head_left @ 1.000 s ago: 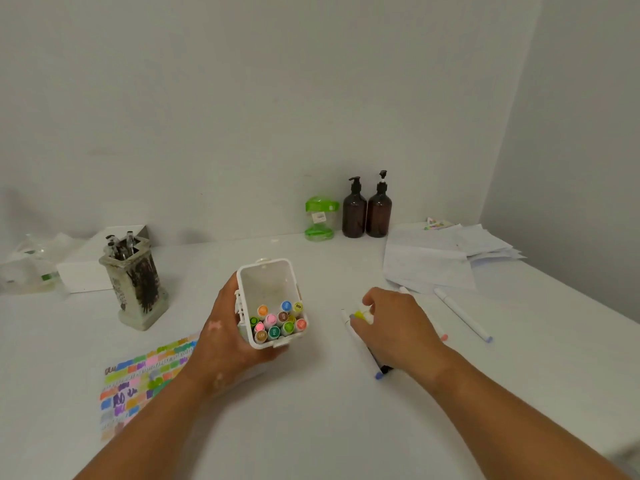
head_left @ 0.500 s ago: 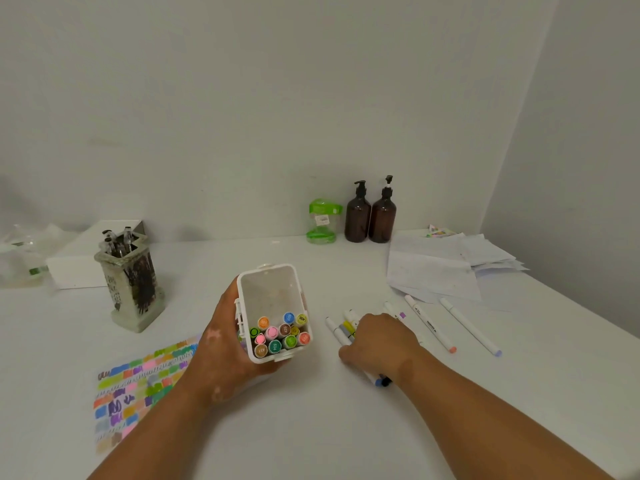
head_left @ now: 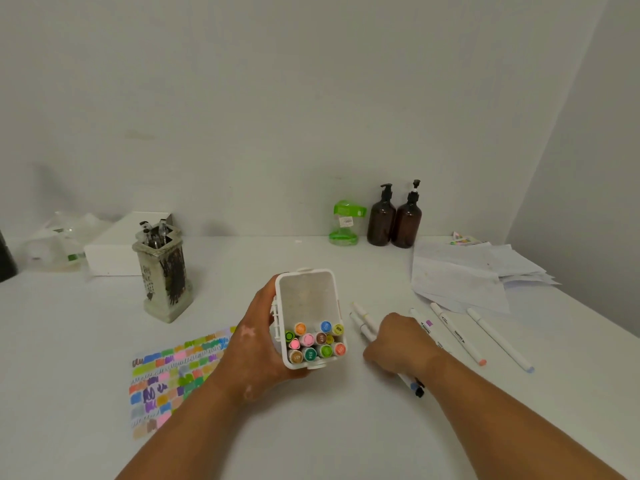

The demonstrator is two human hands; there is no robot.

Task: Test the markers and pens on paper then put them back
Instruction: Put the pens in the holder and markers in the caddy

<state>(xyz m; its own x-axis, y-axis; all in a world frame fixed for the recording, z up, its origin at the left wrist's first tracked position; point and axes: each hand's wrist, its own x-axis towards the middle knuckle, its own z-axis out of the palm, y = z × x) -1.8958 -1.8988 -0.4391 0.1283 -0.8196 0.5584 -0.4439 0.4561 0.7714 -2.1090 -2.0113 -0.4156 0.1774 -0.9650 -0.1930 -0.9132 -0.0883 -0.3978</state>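
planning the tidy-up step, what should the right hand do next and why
Probably lift the markers under the right hand into the white box: the left hand holds it tilted open with room above the stored markers, and those markers lie on the table.

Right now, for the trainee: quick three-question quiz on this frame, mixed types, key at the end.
1. True or false: the left hand grips the white marker box.
2. The right hand is on: A) loose markers B) the pen cup C) the paper stack.
3. How many brown pump bottles are in view?
Key: 1 true; 2 A; 3 two.
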